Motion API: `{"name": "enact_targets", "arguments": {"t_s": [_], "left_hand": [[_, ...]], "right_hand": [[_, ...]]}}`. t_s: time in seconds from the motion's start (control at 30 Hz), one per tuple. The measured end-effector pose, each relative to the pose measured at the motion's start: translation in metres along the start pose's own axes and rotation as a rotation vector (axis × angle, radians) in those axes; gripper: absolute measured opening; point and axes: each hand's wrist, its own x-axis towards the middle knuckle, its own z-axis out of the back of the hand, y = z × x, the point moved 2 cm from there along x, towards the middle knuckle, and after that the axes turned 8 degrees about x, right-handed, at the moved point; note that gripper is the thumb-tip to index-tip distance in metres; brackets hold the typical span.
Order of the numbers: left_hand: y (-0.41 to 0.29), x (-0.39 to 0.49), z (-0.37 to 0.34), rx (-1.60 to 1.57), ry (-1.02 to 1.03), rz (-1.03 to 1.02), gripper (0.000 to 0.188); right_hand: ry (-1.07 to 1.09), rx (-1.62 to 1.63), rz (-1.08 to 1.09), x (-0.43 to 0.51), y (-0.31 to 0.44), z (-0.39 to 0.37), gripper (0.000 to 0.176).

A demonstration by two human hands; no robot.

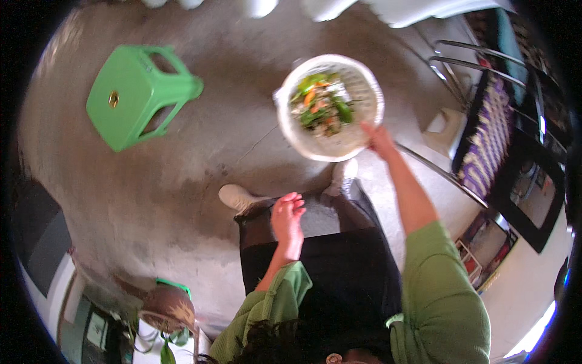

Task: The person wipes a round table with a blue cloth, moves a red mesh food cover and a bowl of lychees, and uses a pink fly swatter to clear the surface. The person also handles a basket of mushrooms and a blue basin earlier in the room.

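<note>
A round white plastic basket [334, 153] with a perforated wall hangs in front of me above the floor. My right hand [378, 140] grips its rim at the near right side, thumb over the edge. Inside lies a heap of vegetable scraps [322, 103], with green pieces, orange bits and pale crumbs, partly blurred. A shiny silvery piece shows at the heap's upper right. My left hand [288, 216] holds nothing; it is raised in front of my lap with loosely curled fingers apart, well away from the basket.
A green plastic stool [122, 95] stands on the concrete floor [204, 159] to the left. At right is a metal-framed chair [482, 132] with a purple-and-cream woven cover. A potted plant [168, 305] sits at lower left. White scalloped edging [327, 9] crosses the top.
</note>
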Motion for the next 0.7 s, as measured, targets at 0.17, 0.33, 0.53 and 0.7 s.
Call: {"name": "enact_targets", "arguments": {"t_s": [0.17, 0.33, 0.53, 0.7], "left_hand": [[-0.017, 0.027, 0.036, 0.205, 0.111, 0.155, 0.050], [-0.069, 0.034, 0.016, 0.295, 0.229, 0.175, 0.064], [-0.173, 0.016, -0.102, 0.152, 0.896, -0.125, 0.082], [-0.266, -0.058, -0.134, 0.125, 0.896, -0.019, 0.079]], "right_hand": [[-0.281, -0.359, 0.276, -0.099, 0.031, -0.058, 0.106], [-0.337, -0.064, 0.959, -0.220, 0.130, -0.068, 0.024], [0.100, -0.076, 1.223, -0.232, 0.180, -0.136, 0.065], [-0.090, -0.850, 0.250, -0.127, 0.067, -0.102, 0.056]]}}
